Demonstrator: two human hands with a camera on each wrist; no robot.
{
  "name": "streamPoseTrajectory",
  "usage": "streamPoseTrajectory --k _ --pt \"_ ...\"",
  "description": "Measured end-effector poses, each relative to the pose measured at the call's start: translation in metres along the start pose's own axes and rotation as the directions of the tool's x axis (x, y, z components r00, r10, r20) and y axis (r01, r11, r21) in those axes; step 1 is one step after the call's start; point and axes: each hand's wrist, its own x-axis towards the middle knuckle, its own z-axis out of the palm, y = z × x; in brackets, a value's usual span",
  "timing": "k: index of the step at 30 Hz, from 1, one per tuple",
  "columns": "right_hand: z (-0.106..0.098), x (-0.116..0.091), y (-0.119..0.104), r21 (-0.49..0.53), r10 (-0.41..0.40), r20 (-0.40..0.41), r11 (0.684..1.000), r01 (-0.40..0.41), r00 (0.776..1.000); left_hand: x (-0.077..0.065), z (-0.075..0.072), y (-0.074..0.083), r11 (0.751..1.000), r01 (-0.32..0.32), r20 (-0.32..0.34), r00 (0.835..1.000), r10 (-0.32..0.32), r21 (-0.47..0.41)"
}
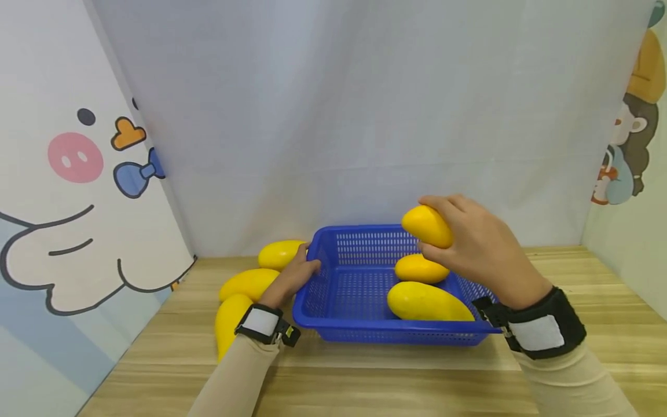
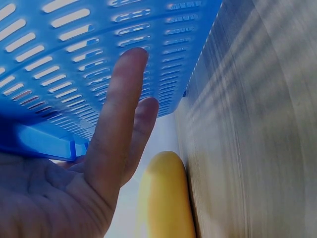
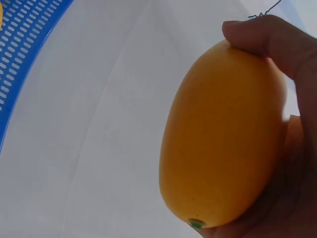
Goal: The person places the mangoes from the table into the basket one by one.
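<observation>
Right hand (image 1: 476, 246) curls round a yellow fruit (image 1: 427, 226) above the blue basket (image 1: 359, 323); left hand (image 1: 294, 275), fingers fairly straight, pinches its rim (image 1: 300, 304).
Likely a placing step; lowering would call for clearing the two fruits (image 1: 424, 302) below the right hand. Between the hands, basket floor (image 1: 359, 292) lies bare nearer the left; three fruits (image 1: 247, 284) crowd outside.

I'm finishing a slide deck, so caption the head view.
Right hand holding a yellow fruit, left hand holding a blue basket with two more fruits inside.
</observation>
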Motion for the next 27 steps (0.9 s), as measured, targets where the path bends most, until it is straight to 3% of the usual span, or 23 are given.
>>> streamPoseTrajectory --k 16,27 --pt "0.01 0.013 -0.013 0.024 -0.009 0.009 1.0 0.009 1.0 0.0 0.0 0.0 1.0 -0.004 0.012 1.0 0.004 -0.012" --pt "0.023 0.015 -0.014 0.013 -0.064 0.012 0.998 0.064 0.998 -0.001 -0.002 0.0 1.0 0.002 0.037 0.999 -0.001 -0.029"
